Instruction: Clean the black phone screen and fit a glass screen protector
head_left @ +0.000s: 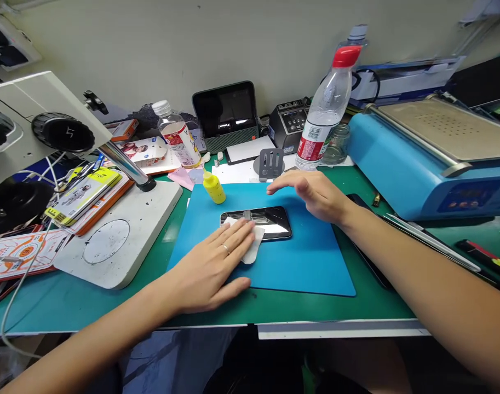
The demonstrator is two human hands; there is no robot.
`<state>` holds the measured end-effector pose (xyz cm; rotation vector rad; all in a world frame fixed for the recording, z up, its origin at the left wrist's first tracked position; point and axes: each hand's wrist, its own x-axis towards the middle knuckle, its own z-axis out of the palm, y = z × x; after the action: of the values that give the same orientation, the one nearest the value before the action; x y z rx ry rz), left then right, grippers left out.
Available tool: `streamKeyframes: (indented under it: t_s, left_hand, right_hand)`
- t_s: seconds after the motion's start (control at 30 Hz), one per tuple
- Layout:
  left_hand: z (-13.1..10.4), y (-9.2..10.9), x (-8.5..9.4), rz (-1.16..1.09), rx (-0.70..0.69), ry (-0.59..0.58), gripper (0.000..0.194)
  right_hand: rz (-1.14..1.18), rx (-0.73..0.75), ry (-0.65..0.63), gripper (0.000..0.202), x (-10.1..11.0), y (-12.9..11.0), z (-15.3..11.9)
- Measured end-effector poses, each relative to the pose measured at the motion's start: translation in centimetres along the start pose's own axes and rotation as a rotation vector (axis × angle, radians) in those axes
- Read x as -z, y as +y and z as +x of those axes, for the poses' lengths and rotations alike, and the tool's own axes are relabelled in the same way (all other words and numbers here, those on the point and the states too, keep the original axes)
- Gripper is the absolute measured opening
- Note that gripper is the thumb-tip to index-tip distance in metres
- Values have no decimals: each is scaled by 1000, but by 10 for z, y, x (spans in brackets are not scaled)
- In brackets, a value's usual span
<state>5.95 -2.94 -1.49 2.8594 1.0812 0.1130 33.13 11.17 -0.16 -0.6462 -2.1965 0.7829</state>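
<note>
A phone lies screen up on the blue mat. My left hand is flat, fingers stretched out, pressing a white cloth against the phone's left part; a ring shows on one finger. Beyond the phone's right end, my right hand hovers over the mat with its fingers extended and nothing in them. At the mat's upper left stands a small yellow bottle.
A microscope stand with boxes beside it is at left. Behind the mat are a drink bottle, a tilted screen and a red-capped bottle. At right are a blue machine, tweezers and a dark phone.
</note>
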Motion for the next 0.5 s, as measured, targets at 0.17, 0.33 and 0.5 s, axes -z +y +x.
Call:
streamKeyframes:
  t_s: [0.17, 0.33, 0.5]
  left_hand:
    - [4, -3, -3, 21, 50, -59, 85]
    - [39, 11, -5, 9, -4, -36, 97]
    - [56, 21, -7, 15, -51, -5, 101]
  right_hand:
    - [25, 1, -9, 77, -1, 3, -1]
    - [51, 2, 4, 83, 1, 5, -2]
    - [27, -9, -23, 86, 2, 6, -2]
